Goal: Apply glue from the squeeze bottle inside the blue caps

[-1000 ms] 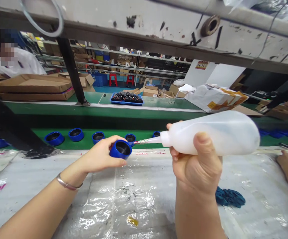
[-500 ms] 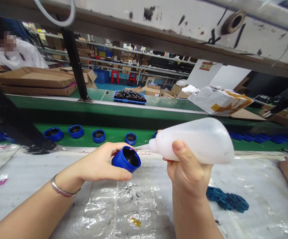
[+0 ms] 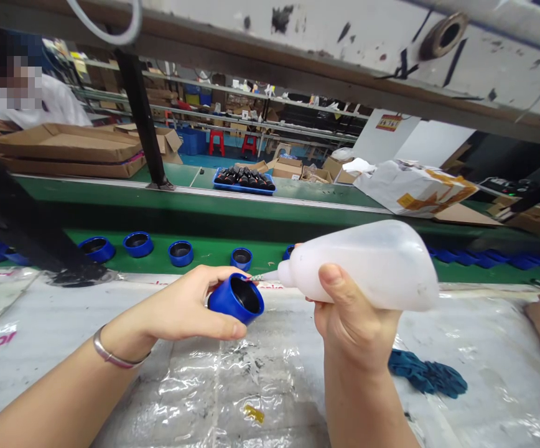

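Blue plastic cap point(image 3: 223, 306) sitting pinched between thumb and fingers of the left hand point(image 3: 176, 305), its rim meeting the nozzle point(image 3: 265, 277) of a translucent squeeze bottle point(image 3: 363, 267) clenched in the right hand point(image 3: 354, 320). More caps point(image 3: 181, 254) lining the green belt point(image 3: 209, 259) at 12 o'clock, how many finished impossible to tell. Nozzle sitting closer to the rim than a second earlier.

One squeeze bottle point(image 3: 367, 266), one blue cap point(image 3: 235, 298), two red stools point(image 3: 216, 143) point(image 3: 249, 145), one blue tray point(image 3: 242, 191)

Factory assembly workshop: long green conveyor belt point(image 3: 288, 194), row of blue plastic caps point(image 3: 138, 244) along lower green belt, blue tray point(image 3: 244, 190) of black parts, flat cardboard boxes point(image 3: 65, 149), metal shelving point(image 3: 223, 106), red stools point(image 3: 216, 143) behind.
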`<state>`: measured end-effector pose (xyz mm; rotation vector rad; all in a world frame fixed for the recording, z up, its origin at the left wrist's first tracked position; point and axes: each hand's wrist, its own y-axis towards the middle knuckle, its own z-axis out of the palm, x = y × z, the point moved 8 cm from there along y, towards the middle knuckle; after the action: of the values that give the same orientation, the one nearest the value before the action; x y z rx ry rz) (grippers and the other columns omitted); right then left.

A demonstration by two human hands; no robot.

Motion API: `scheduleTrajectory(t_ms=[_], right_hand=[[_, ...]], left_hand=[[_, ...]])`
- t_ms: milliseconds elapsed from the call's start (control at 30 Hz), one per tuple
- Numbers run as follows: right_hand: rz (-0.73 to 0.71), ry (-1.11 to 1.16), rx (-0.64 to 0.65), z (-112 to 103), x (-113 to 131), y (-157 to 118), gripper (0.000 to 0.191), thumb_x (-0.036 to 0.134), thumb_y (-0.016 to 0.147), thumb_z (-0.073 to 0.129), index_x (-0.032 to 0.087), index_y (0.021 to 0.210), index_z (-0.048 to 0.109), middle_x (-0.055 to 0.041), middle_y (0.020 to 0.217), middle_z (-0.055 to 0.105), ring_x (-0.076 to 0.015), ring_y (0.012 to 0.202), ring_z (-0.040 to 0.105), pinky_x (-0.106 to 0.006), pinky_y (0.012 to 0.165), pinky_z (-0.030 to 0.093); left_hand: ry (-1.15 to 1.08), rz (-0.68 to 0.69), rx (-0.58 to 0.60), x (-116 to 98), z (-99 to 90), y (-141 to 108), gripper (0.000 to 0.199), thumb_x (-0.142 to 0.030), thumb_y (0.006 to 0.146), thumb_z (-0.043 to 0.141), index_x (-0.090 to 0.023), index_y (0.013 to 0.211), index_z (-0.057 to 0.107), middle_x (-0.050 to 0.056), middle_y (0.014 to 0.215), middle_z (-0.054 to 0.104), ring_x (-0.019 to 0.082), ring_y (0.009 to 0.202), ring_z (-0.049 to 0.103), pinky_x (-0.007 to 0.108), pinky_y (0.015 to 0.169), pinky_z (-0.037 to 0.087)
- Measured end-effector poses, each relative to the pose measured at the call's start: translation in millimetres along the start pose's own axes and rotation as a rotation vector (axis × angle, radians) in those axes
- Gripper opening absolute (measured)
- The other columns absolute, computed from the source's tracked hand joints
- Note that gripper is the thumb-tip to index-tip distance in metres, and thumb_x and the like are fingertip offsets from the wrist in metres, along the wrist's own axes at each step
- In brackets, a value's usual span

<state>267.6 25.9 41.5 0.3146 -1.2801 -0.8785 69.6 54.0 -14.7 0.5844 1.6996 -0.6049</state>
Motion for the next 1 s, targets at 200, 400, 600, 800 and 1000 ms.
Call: scheduleTrajectory(t_ms=[200, 400, 600, 800, 1000], right_hand=[[0.012, -0.017, -0.015, -3, 2, -1, 0.017, 0.030, 0.073, 0.091, 0.025, 0.083, 0.078, -0.0015, 0.084, 0.072, -0.0172, 0.070, 0.067, -0.032, 0.060, 0.065], [0.027, -0.033, -0.017, -4, 1, 0, 0.015, 0.030, 0.074, 0.090, 0.026, 0.083, 0.078, -0.0024, 0.083, 0.073, -0.0195, 0.076, 0.070, -0.036, 0.067, 0.068], [0.022, -0.039, -0.044, -5, 4, 1, 0.018, 0.031, 0.072, 0.092, 0.024, 0.082, 0.078, -0.0027, 0.081, 0.074, -0.0188, 0.076, 0.069, -0.034, 0.065, 0.068], [0.037, -0.016, -0.058, -6, 5, 1, 0.022, 0.031, 0.068, 0.093, 0.023, 0.081, 0.078, -0.0022, 0.080, 0.073, -0.0179, 0.070, 0.070, -0.032, 0.061, 0.067], [0.006, -0.046, -0.055, -6, 6, 2, 0.020, 0.033, 0.071, 0.092, 0.024, 0.082, 0.077, -0.0028, 0.081, 0.073, -0.0201, 0.074, 0.071, -0.036, 0.063, 0.068]], left_hand=[[0.030, 0.021, -0.021, -3, -3.3, 0, 0.041, -0.035, 0.069, 0.086, -0.018, 0.102, 0.068, 0.002, 0.097, 0.065, 0.021, 0.088, 0.058, 0.030, 0.073, 0.047], [0.077, 0.032, -0.028, -6, -5.3, -3, 0.044, -0.036, 0.071, 0.086, -0.019, 0.108, 0.070, 0.002, 0.099, 0.067, 0.022, 0.091, 0.061, 0.031, 0.075, 0.050], [0.158, 0.052, -0.049, -8, -8.9, -5, 0.052, -0.037, 0.072, 0.087, -0.020, 0.118, 0.069, 0.004, 0.106, 0.071, 0.026, 0.100, 0.065, 0.032, 0.081, 0.054], [0.228, 0.070, -0.067, -10, -11.3, -6, 0.057, -0.037, 0.072, 0.088, -0.022, 0.122, 0.067, 0.004, 0.112, 0.072, 0.028, 0.106, 0.067, 0.032, 0.084, 0.055], [0.239, 0.060, -0.053, -9, -8.5, -7, 0.058, -0.037, 0.072, 0.088, -0.022, 0.124, 0.066, 0.003, 0.111, 0.073, 0.028, 0.104, 0.068, 0.033, 0.085, 0.055]])
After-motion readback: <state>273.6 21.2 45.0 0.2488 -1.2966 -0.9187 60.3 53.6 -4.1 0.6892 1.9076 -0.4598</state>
